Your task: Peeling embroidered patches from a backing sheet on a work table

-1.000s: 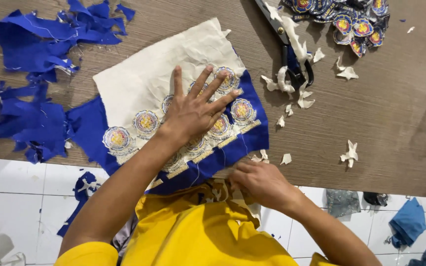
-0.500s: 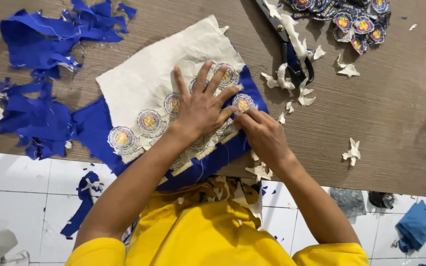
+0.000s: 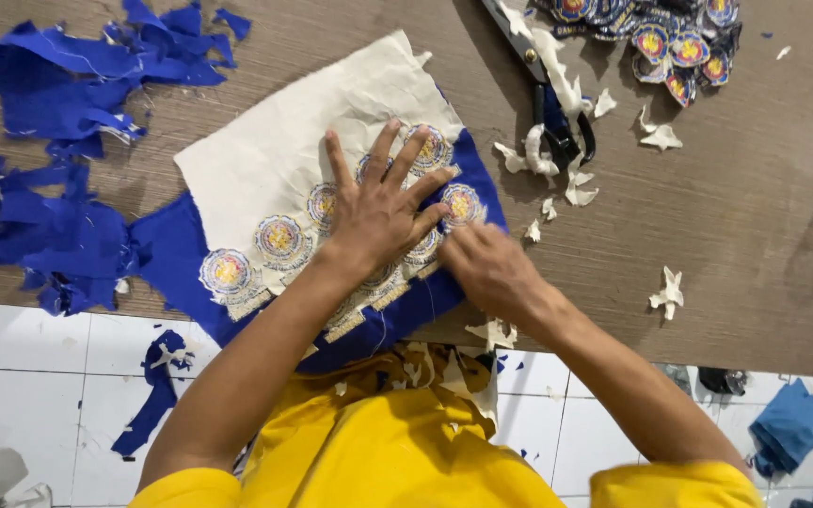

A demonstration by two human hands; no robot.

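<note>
The blue cloth point(image 3: 181, 259) with round badges, at the table's near edge, is pinned by the spread left hand point(image 3: 378, 212), while the right hand point(image 3: 491, 273), moved up from the edge, pinches its right border.

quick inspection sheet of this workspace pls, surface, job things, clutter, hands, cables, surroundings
surface: brown wood-grain table, its near edge over a white tiled floor.
job's things: blue cloth panel with cream backing and round embroidered badges.
clutter: blue fabric offcuts, white scraps, black-handled scissors, pile of cut-out badges.
grippers: left hand spread flat on the badges; right hand at the panel's right edge, grip hidden.
cables: nothing seen.
surroundings: blue rag and cloth strip on the floor.
</note>
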